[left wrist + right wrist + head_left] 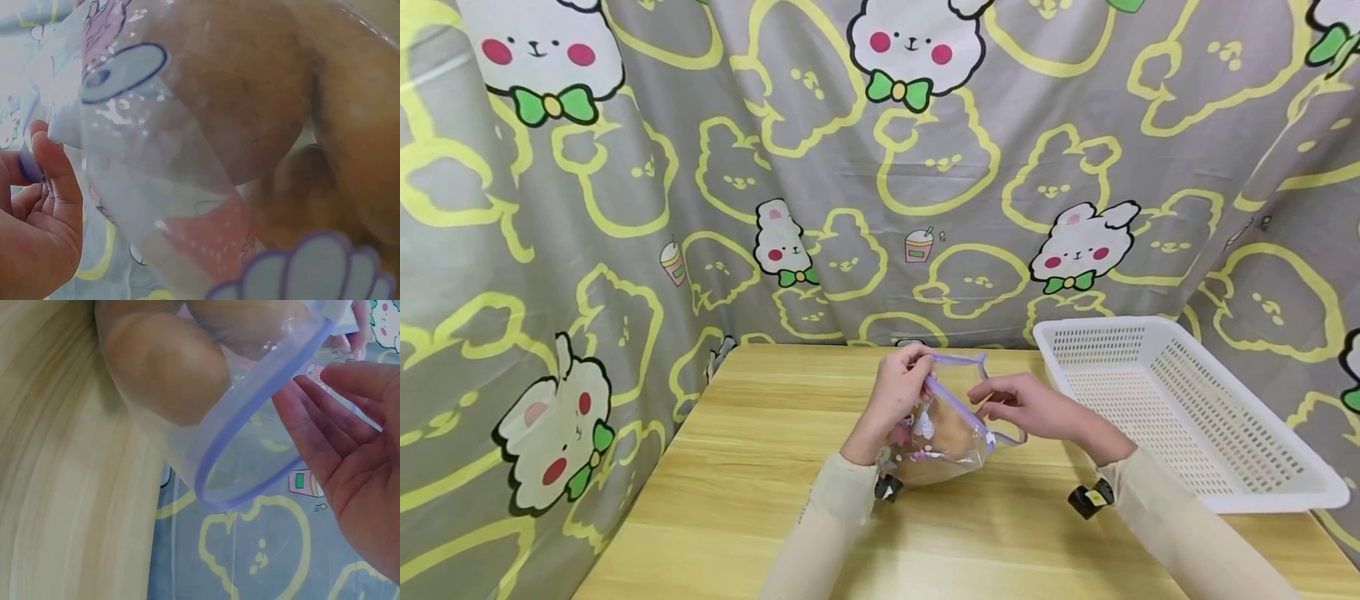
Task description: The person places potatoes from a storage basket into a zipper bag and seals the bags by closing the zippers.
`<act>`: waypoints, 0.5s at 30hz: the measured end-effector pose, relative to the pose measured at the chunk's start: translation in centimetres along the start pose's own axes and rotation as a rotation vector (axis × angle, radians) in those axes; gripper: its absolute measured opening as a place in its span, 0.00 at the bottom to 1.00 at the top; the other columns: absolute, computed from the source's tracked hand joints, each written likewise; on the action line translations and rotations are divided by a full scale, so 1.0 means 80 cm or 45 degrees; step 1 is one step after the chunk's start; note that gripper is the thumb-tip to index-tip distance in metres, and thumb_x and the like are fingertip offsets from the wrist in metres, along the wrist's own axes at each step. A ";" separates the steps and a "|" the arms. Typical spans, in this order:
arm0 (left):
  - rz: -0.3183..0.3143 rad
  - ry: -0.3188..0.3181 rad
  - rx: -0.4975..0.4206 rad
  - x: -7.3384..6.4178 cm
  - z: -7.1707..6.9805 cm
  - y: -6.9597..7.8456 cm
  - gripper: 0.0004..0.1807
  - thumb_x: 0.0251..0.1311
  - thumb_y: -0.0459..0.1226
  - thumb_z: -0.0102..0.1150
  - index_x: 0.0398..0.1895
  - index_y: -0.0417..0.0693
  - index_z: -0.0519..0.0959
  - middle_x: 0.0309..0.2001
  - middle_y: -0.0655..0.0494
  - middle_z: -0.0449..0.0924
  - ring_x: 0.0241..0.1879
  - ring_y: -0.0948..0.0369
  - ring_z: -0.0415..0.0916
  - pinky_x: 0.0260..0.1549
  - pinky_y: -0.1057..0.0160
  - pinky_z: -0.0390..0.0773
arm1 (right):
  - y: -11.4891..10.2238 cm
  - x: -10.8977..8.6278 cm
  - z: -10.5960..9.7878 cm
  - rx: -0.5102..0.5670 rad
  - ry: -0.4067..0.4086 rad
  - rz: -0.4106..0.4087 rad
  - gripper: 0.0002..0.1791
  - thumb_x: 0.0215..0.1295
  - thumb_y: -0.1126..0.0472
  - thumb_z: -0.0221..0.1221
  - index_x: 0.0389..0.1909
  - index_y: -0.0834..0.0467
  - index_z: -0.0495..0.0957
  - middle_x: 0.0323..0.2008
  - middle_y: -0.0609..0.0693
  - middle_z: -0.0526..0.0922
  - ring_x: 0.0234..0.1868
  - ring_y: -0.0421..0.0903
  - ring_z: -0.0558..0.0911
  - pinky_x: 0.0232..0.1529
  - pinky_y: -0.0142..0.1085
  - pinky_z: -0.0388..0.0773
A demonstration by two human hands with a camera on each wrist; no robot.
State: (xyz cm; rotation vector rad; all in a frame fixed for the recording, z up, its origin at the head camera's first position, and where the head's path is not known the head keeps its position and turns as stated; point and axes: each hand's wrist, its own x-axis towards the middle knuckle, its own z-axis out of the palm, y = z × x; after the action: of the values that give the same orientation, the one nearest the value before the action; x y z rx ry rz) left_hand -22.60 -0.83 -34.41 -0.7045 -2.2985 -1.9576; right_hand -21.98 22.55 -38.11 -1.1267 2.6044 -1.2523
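A clear plastic zip bag (943, 467) with a purple zipper edge (262, 412) and printed cartoon figures stands on the table, its mouth open toward the right. Large, smooth, brown rounded things (165, 369) fill it; their kind does not show clearly. At the far part of the rim, my left hand (898, 383) pinches the purple edge between thumb and fingers. My right hand (1030, 404) is at the mouth, fingers loosely extended beside the zipper edge and holding nothing. A white slider (990, 438) sits on the near side of the zipper.
To the right stands a white perforated plastic basket (1262, 408) on the wooden table (737, 467). A grey curtain (850, 183) with cartoon rabbits hangs behind the table and along its sides. Small black wrist cameras show below both hands.
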 end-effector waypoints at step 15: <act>0.008 0.155 -0.036 0.019 0.000 -0.042 0.09 0.65 0.31 0.49 0.37 0.35 0.80 0.22 0.52 0.76 0.13 0.63 0.70 0.12 0.66 0.75 | -0.038 -0.019 0.003 0.007 -0.081 0.199 0.10 0.66 0.53 0.58 0.38 0.54 0.81 0.11 0.46 0.73 0.08 0.43 0.73 0.10 0.35 0.72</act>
State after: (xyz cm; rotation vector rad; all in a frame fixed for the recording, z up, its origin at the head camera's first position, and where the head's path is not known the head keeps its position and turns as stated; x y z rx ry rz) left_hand -25.20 -0.66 -37.02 -0.5764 -2.2006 -1.9748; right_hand -18.93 22.08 -36.57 -0.9255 2.5830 -1.1709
